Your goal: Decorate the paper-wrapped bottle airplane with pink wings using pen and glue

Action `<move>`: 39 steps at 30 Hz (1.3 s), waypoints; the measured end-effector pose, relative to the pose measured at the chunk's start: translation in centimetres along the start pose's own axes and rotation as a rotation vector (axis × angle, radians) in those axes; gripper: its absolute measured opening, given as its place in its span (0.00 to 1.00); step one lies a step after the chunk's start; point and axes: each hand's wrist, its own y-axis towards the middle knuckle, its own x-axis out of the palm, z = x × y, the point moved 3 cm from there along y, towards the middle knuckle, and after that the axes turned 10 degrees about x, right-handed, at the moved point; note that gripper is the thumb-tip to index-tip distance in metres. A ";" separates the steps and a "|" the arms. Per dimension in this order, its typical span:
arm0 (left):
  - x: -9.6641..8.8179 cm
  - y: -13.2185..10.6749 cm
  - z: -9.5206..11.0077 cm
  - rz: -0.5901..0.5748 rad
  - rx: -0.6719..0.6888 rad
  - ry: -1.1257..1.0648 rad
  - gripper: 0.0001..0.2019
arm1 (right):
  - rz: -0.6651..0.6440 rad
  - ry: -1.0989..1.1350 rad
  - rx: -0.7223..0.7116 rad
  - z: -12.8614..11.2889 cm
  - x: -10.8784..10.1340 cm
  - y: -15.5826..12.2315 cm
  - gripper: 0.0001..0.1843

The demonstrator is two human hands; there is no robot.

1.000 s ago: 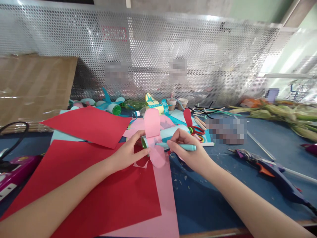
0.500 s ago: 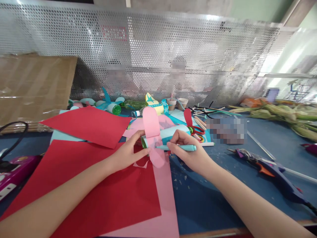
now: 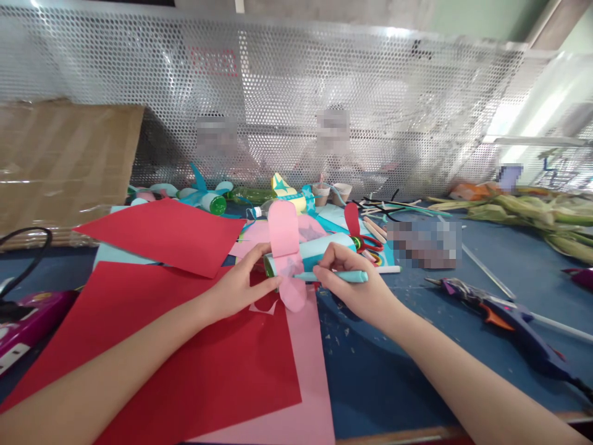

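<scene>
A small green-ended bottle wrapped in light blue paper [image 3: 319,247] lies sideways in front of me. Across it goes a pink paper strip with rounded ends [image 3: 284,230], one end standing up, the other hanging toward me. My left hand [image 3: 245,281] grips the bottle's green end, thumb and fingers on either side. In my right hand [image 3: 345,272] is a light blue marker [image 3: 349,277], its tip at the pink strip near the bottle. Red paper [image 3: 185,358] and pink paper [image 3: 315,371] lie beneath my left forearm.
Blue-and-purple glue gun [image 3: 504,315] lies at right, a magenta tool [image 3: 32,321] at left. Red-handled scissors [image 3: 370,243], paper cups [image 3: 341,193] and decorated bottles [image 3: 204,198] sit behind. Corn husks [image 3: 523,213] lie far right; a perforated metal panel [image 3: 278,80] stands at the back.
The pink strip has shifted very slightly, its lower end a little higher and more to the right. Both hands keep almost the same place and hold.
</scene>
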 end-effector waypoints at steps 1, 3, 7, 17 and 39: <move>0.0 0.0 0.0 0.000 0.000 0.001 0.23 | -0.001 0.001 0.005 0.0 0.0 0.0 0.11; 0.0 0.0 -0.1 0.000 0.000 0.003 0.23 | 0.002 -0.004 0.002 0.0 0.0 0.0 0.11; 0.0 0.0 -0.1 -0.004 -0.002 0.005 0.23 | 0.011 -0.015 0.026 -0.1 -0.1 -0.1 0.12; -0.1 0.0 0.0 0.006 0.001 0.005 0.22 | 0.026 -0.002 0.010 -0.1 0.0 0.0 0.12; 0.0 0.1 0.1 0.001 0.001 -0.015 0.22 | 0.046 0.022 -0.021 -0.2 -0.1 0.1 0.12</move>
